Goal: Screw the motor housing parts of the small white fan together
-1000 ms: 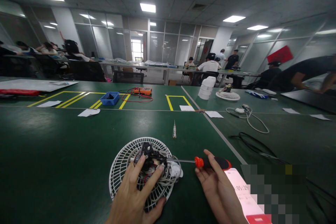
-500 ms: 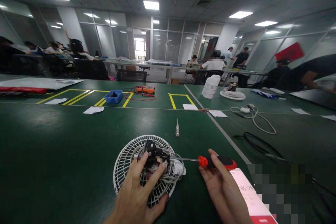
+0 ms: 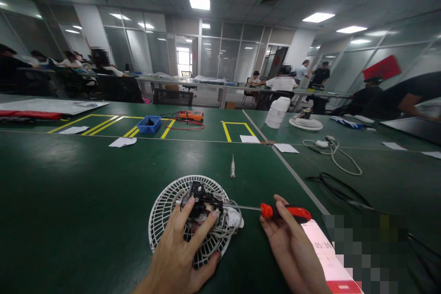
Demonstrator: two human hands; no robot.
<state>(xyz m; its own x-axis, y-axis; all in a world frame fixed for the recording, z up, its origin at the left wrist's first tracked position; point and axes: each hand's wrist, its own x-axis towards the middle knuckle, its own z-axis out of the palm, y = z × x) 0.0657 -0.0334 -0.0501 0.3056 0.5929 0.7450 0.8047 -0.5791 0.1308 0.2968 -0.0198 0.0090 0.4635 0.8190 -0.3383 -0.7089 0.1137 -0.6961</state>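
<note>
A white round fan grille [image 3: 161, 209] lies on the green table, with a black fan motor assembly [image 3: 198, 193] and coiled grey cable [image 3: 215, 239] on it. My left hand [image 3: 184, 243] holds the motor assembly steady, index and middle fingers pressed on it, thumb by the grille's near edge. A red and black screwdriver [image 3: 268, 211] is gripped in my right hand [image 3: 292, 243]. Its shaft points left and its tip reaches the motor assembly; exactly where the tip sits is hidden. Beyond the grille lies a small clear-handled screwdriver [image 3: 233, 169].
A lit phone [image 3: 324, 248] lies beneath my right forearm. Farther back are a blue bin [image 3: 149, 125], an orange multimeter [image 3: 191, 115], papers [image 3: 250, 139] and another fan grille [image 3: 306, 123]. Cables [image 3: 344, 195] lie to the right. Several people sit or stand around.
The view has shifted very slightly. Both hands, the screwdriver and the fan parts stay in nearly the same place.
</note>
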